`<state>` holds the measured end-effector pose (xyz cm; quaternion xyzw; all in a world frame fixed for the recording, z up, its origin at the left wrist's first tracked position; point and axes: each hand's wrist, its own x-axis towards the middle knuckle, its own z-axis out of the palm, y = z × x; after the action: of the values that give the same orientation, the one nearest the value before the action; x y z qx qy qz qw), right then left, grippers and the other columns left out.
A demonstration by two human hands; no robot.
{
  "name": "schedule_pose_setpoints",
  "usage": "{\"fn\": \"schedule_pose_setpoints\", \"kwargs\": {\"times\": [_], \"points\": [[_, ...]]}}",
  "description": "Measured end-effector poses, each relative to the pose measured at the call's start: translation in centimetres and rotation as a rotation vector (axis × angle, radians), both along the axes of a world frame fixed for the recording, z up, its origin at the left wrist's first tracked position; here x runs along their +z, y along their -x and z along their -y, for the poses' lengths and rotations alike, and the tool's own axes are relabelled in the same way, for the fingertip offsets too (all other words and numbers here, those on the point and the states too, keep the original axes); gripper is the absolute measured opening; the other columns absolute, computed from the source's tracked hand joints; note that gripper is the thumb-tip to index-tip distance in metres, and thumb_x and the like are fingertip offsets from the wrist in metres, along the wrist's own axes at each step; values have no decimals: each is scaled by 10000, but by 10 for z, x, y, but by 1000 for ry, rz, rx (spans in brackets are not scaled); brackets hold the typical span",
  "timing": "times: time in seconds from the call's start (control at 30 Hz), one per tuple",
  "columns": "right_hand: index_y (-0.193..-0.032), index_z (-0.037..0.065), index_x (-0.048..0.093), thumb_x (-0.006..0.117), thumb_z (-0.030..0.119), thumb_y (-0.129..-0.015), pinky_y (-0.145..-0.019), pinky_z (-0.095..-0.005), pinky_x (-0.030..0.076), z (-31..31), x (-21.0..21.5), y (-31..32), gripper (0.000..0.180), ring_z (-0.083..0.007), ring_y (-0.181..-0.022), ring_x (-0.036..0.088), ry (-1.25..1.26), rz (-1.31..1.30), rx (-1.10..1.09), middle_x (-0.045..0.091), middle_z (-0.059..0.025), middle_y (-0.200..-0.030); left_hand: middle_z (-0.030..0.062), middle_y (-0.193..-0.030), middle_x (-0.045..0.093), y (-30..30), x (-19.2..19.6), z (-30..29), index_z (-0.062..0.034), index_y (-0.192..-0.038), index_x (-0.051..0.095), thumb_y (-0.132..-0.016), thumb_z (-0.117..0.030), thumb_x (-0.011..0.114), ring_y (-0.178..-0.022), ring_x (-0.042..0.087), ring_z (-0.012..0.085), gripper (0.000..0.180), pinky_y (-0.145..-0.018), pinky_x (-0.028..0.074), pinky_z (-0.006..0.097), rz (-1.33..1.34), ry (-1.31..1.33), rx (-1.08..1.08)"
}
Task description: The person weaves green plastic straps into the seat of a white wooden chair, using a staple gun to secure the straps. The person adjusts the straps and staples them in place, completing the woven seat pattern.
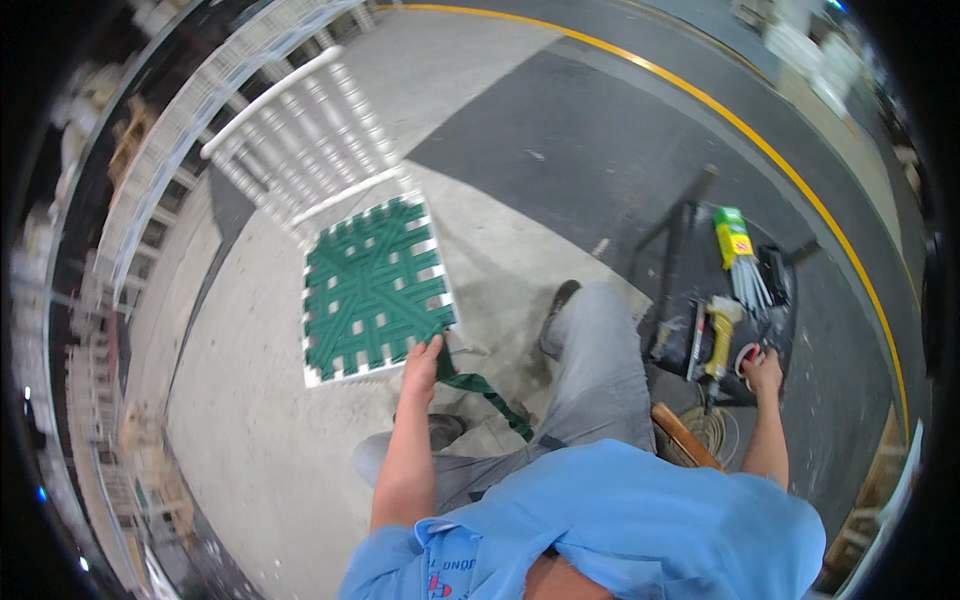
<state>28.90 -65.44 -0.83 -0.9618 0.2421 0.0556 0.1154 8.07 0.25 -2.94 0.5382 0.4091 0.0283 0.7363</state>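
A white chair (318, 130) with a spindle back stands at the left, its seat woven from green webbing (375, 285). At the seat's near right corner, my left hand (422, 368) is closed on the webbing. A loose webbing end (492, 396) hangs from there toward my legs. Out to the right, my right hand (764, 372) has its fingers closed at a red looped handle (746, 358) on a dark stand. What the handle belongs to is too small to make out. Beside it lies a yellow-green air stapler (720, 335).
The dark stand (675, 270) also holds a green and yellow box (733, 232) with grey strips (750, 285). A coiled hose (708, 432) and a wooden piece (685, 436) lie by my right leg. White railings (170, 160) line the left; a yellow floor line (720, 105) curves behind.
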Motion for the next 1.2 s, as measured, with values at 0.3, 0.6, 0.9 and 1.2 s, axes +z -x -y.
{"fn": "schedule_pose_setpoints", "kwargs": {"times": [0.3,0.6,0.9,1.2], "points": [[-1432,-61,480,705,61,-820,-818,-311,527,21,49,-26,663,-190,-950,667,-758,152,0,666,-145,-1104,175,-1062,726,24,33,-27,47,-1209,588,-1051,-212,540,-837,713,286,307,-774,611,397,275,346,166],[-1227,66,630,848,338,-766,-893,-433,545,-330,98,-46,578,-390,-1049,684,-527,193,1344,700,-189,-1148,171,-978,723,16,48,-51,96,-1169,591,-1054,-200,533,-793,712,264,323,-736,608,374,160,165,150],[-1217,195,600,799,493,-776,-913,-440,405,-542,15,-52,568,-278,-1093,627,-79,24,2203,657,-75,-1041,152,-903,717,-5,58,-51,63,-1095,641,-1048,-192,540,-743,695,237,279,-686,590,349,65,107,101],[-1185,258,631,749,447,-830,-910,-458,406,-589,-9,-37,419,-254,-1086,644,39,43,2423,669,-51,-1074,140,-925,713,-1,53,-51,64,-1090,631,-1034,-145,543,-771,703,217,234,-718,617,371,59,115,135]]}}
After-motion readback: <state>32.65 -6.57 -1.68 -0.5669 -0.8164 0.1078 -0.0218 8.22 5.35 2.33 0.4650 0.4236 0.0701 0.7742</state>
